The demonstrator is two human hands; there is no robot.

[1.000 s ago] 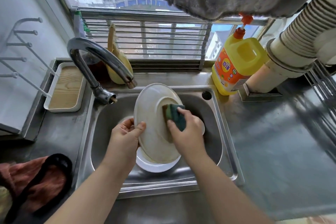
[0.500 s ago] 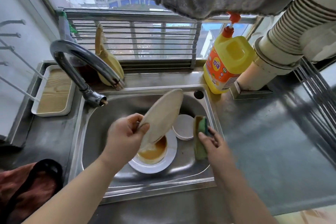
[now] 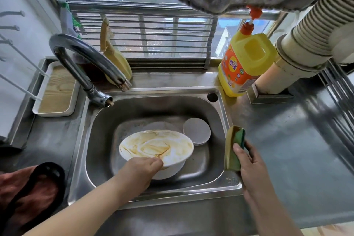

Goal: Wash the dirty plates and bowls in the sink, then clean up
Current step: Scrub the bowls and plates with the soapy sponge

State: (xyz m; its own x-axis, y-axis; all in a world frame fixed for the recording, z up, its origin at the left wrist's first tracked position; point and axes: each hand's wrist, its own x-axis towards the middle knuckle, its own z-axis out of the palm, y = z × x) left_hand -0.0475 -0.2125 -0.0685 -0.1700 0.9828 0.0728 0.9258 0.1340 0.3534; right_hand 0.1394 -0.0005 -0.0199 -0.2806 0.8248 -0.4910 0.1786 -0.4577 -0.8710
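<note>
Plate (image 3: 156, 146) hiding bowl (image 3: 168, 170), left hand (image 3: 141, 168) grip

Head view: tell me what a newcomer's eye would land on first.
First the plate, smeared with brown sauce, held by the left hand over the middle of the sink. Next the green and yellow sponge, gripped by the right hand above the sink's right rim. Then the bright yellow soap bottle standing at the sink's far right corner by the window.
</note>
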